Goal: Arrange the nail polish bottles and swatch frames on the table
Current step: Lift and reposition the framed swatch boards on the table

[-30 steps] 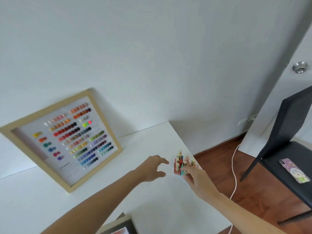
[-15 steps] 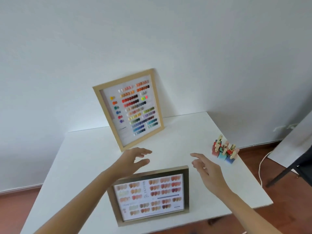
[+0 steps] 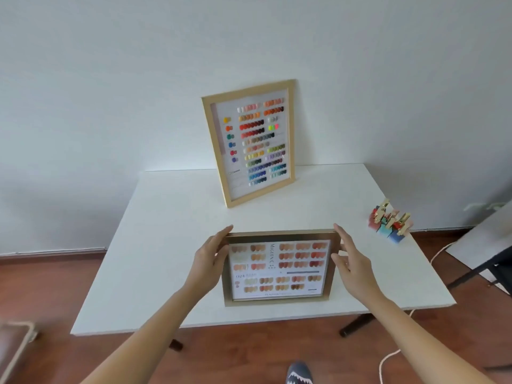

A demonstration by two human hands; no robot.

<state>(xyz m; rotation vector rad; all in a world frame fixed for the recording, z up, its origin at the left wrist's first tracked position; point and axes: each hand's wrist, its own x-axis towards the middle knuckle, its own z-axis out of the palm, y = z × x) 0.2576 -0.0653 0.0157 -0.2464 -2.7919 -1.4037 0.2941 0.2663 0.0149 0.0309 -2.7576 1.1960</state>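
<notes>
A dark-framed swatch frame with nude and orange nail tips lies flat near the front edge of the white table. My left hand lies against its left edge and my right hand against its right edge, fingers stretched along the frame's sides. A taller light-wood swatch frame with many coloured tips stands at the back, leaning on the wall. A cluster of several nail polish bottles with gold caps stands at the table's right edge, apart from both hands.
A white wall backs the table. A dark chair stands to the right and a white cable runs over the wooden floor. A brown stool corner shows at the lower left, my shoe at the bottom.
My hands left the bottle cluster at the right edge and came to the flat frame, now touching its two sides. The view swung left and down to face the table.
</notes>
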